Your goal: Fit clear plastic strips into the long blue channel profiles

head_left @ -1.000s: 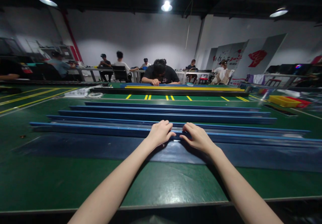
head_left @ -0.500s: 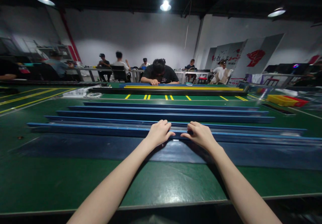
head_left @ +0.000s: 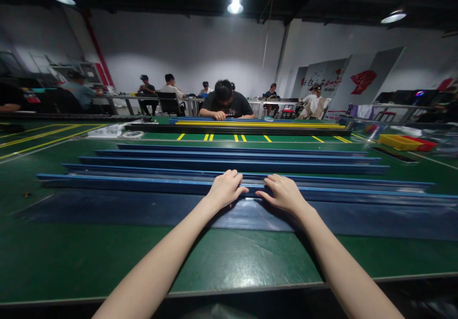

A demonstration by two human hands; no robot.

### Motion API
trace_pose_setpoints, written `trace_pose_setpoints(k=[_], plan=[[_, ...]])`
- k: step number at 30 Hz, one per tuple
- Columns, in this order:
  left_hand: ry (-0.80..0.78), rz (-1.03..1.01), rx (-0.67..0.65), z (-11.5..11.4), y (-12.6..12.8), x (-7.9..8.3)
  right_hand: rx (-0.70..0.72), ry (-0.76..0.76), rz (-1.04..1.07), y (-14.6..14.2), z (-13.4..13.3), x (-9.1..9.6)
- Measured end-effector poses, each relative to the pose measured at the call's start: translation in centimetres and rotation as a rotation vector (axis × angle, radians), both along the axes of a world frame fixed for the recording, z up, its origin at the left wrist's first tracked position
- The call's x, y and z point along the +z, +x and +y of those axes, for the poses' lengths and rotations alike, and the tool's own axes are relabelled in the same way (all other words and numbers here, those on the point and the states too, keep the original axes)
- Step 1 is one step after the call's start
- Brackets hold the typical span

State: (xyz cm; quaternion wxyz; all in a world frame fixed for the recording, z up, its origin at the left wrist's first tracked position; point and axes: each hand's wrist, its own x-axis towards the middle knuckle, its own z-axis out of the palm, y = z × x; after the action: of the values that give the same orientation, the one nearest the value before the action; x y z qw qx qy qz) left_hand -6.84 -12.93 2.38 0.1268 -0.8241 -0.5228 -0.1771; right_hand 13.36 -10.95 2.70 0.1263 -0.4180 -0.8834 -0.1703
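Note:
A long blue rail [head_left: 125, 185] lies across the green table [head_left: 89, 257], nearest of several parallel blue rails. My left hand [head_left: 224, 190] grips its near edge at the middle, fingers curled over the top and thumb in front. My right hand [head_left: 282, 194] grips the same rail just to the right in the same way. A dark blue flat sheet [head_left: 107, 209] lies under and in front of the rail.
More blue rails [head_left: 232, 164] lie further back. Beyond them a person [head_left: 226, 103] bends over yellow and blue strips [head_left: 257, 125] at the far edge. A yellow tray [head_left: 402, 143] sits far right. Other people sit at tables in the background.
Both hands have stayed on the rail with the same grip. The view has shifted very slightly; nothing else has moved.

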Motion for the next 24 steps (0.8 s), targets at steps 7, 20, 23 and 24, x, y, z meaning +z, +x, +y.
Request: trace_pose_setpoints(k=[7, 20, 23, 24], plan=[[0.026, 0.032, -0.025, 0.0, -0.1, -0.2, 0.007, -0.078, -0.002, -0.9, 0.1, -0.2], [0.083, 0.108, -0.083, 0.0, 0.0, -0.4, -0.115, -0.140, -0.018, 1.1, 0.1, 1.0], [0.073, 0.121, -0.074, 0.1, -0.3, -0.5, -0.171, -0.169, -0.016, 2.2, 0.3, 1.2], [0.071, 0.129, -0.071, 0.2, -0.4, -0.5, -0.186, -0.176, -0.012, 2.5, 0.3, 1.3]])
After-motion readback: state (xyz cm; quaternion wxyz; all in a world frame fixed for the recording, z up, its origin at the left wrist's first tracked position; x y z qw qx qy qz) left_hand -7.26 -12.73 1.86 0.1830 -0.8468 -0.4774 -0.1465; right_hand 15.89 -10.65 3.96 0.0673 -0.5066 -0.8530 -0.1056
